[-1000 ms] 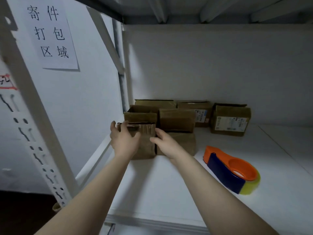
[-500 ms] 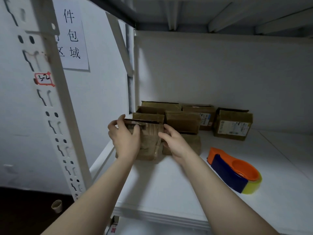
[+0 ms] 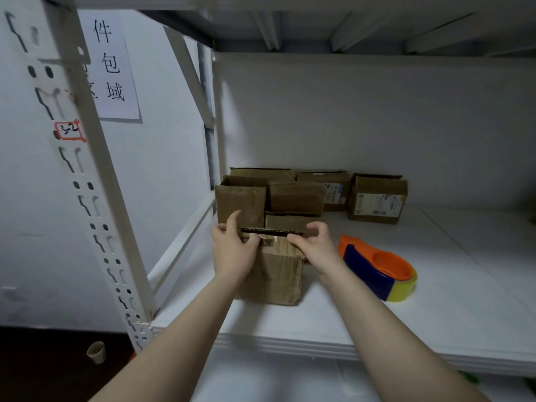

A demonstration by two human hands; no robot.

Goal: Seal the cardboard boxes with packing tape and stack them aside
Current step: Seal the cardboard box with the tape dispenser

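Note:
A small brown cardboard box (image 3: 275,274) stands on the white shelf (image 3: 435,300), near its front left. My left hand (image 3: 232,248) grips the box's top left edge, fingers curled over the flap. My right hand (image 3: 316,245) grips its top right edge the same way. An orange and blue tape dispenser (image 3: 377,269) with a yellowish roll lies on the shelf just right of my right hand, untouched. Several more cardboard boxes (image 3: 293,195) stand grouped behind the held box, against the back wall.
A labelled box (image 3: 377,198) stands apart at the back right. The perforated upright post (image 3: 95,216) rises at the left, with a paper sign (image 3: 113,68) on the wall behind it. An upper shelf (image 3: 348,24) hangs overhead. A small cup (image 3: 96,351) sits on the floor.
The box has come forward out of the group toward the shelf's front edge, held in both hands. My hands shifted from its sides to its top edges.

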